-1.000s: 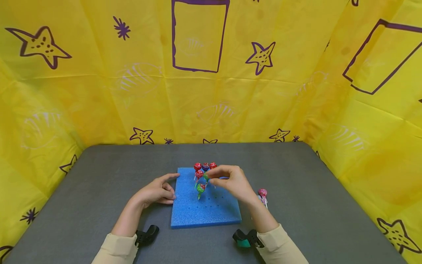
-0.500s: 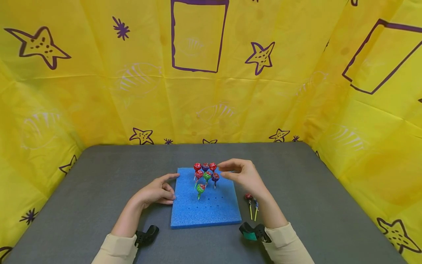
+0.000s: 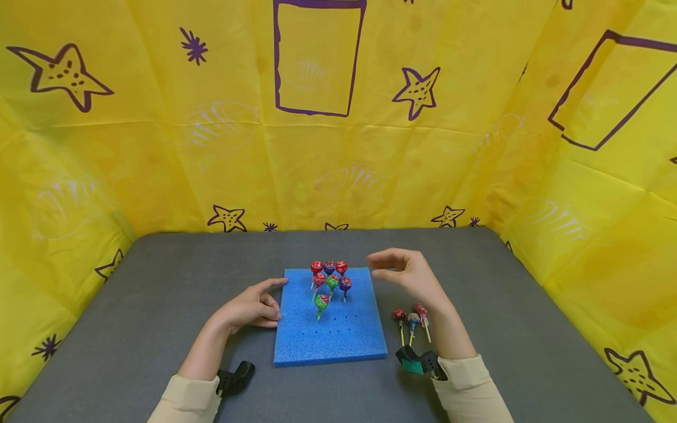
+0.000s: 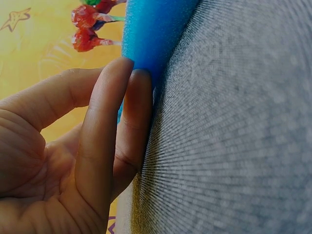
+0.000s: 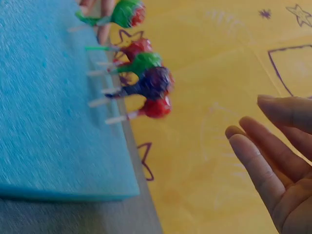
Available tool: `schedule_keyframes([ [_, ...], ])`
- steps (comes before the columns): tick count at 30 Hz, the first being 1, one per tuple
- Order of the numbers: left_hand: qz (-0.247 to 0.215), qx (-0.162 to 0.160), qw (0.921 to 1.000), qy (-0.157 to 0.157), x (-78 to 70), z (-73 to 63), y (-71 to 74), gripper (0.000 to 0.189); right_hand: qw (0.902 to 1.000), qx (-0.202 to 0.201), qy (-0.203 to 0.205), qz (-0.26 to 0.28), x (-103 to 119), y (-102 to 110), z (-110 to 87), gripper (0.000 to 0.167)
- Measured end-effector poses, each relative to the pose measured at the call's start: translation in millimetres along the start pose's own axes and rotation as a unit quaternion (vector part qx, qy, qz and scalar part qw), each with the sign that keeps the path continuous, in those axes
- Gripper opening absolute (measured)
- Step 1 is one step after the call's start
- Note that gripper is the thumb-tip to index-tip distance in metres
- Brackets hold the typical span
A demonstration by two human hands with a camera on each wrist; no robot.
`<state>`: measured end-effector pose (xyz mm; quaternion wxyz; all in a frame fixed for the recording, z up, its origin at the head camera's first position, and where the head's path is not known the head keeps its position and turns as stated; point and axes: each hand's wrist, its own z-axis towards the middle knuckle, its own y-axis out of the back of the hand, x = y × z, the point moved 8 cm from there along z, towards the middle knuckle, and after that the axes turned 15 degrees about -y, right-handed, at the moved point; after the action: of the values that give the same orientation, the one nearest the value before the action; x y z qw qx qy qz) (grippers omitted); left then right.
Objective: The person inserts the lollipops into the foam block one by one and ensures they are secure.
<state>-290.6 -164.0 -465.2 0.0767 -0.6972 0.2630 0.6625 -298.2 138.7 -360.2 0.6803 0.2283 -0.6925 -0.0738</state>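
A blue foam board (image 3: 330, 346) with small holes lies on the grey table. Several wrapped lollipops stand upright in it, among them a red lollipop (image 3: 316, 268), a purple lollipop (image 3: 345, 284) and, nearest the front, a green lollipop (image 3: 322, 302). My left hand (image 3: 252, 306) rests against the board's left edge; in the left wrist view its fingertips (image 4: 125, 66) touch the foam's side. Beyond the board's right edge, my right hand (image 3: 406, 274) hovers with thumb and fingers apart and nothing between them. The right wrist view shows it apart from the lollipops.
Three loose lollipops (image 3: 412, 320) lie on the table (image 3: 502, 329) to the right of the board, beside the right forearm. A yellow patterned cloth (image 3: 317, 153) walls in the back and sides. Each wrist wears a black camera mount (image 3: 237, 378).
My right hand has drawn back from the purple lollipop in the middle row and moved right, off the board. The loose lollipops have come into view. My left hand has stayed put.
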Motion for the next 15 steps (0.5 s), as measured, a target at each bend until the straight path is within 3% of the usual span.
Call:
schedule_keyframes([
  [15,0.003,-0.004,1.0000,0.007,-0.2,-0.7,-0.5,0.076,0.9981,-0.015,-0.052,-0.029,-23.8,39.7,-2.1,0.035],
])
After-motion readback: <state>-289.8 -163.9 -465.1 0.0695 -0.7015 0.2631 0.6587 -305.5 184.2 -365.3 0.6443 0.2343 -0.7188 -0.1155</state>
